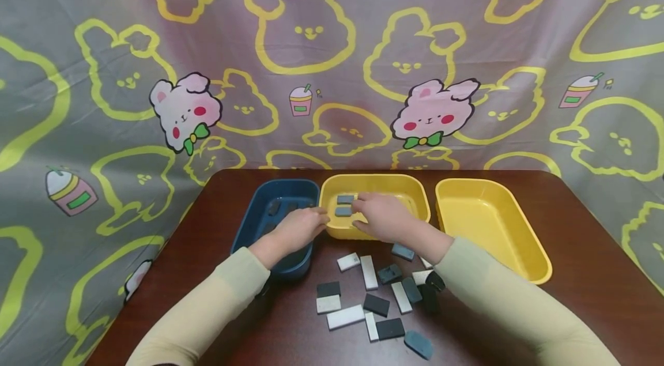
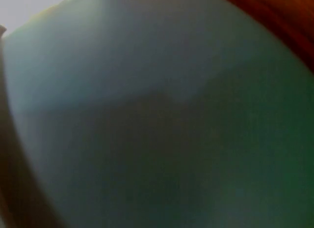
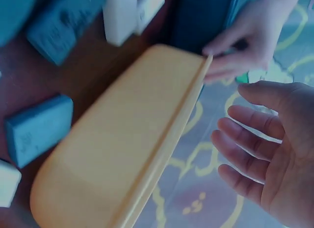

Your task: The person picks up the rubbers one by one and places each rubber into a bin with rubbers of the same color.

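Observation:
My left hand (image 1: pixel 301 226) is at the left rim of the middle yellow tray (image 1: pixel 384 233). In the right wrist view, its thumb and fingers pinch that tray's rim. My right hand (image 1: pixel 384 216) hovers over the same tray, and in the right wrist view its fingers are spread and relaxed with nothing in them. Two blue-grey rectangular blocks (image 1: pixel 343 211) lie inside, just left of the right fingertips. A blurred blue surface (image 2: pixel 147 51) fills most of the left wrist view.
A blue tray (image 1: pixel 249 210) with several dark blocks stands on the left, partly under my left arm. Another yellow tray (image 1: pixel 493 227) stands on the right. Several white, black and blue-grey blocks (image 1: pixel 346 317) are scattered on the brown table (image 1: pixel 197 274). A patterned cloth hangs behind.

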Demonstrator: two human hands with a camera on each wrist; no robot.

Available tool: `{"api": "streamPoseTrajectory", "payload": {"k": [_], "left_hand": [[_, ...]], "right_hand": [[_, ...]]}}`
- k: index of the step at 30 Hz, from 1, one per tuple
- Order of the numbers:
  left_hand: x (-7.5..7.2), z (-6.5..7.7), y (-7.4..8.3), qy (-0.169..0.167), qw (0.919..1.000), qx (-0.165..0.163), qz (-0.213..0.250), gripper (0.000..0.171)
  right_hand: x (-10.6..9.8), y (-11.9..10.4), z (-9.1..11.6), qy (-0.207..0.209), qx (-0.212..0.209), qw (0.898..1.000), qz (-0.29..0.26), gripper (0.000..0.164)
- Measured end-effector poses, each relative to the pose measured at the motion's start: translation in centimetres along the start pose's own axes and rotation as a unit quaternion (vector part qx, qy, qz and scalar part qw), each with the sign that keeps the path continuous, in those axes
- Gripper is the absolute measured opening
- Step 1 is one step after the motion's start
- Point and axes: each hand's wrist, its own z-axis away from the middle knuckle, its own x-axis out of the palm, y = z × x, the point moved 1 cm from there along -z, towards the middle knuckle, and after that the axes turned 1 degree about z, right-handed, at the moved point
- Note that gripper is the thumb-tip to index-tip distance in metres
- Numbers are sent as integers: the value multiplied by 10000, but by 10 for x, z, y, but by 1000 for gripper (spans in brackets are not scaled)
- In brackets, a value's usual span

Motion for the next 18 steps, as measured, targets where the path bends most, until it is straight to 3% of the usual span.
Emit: {"api": "streamPoseTrajectory", "payload": {"k": [7,10,18], "left_hand": [[-1,-1,0,-3,10000,-64,4,18],[0,-1,0,25,10000,-72,1,17],[1,1,1,94,9999,-38,68,15]], "right_hand": [[10,-23,18,-18,-766,9970,79,22],[21,-30,22,-217,-1013,9946,67,19],[53,-43,24,-845,-1151,9860,861,22]]}}
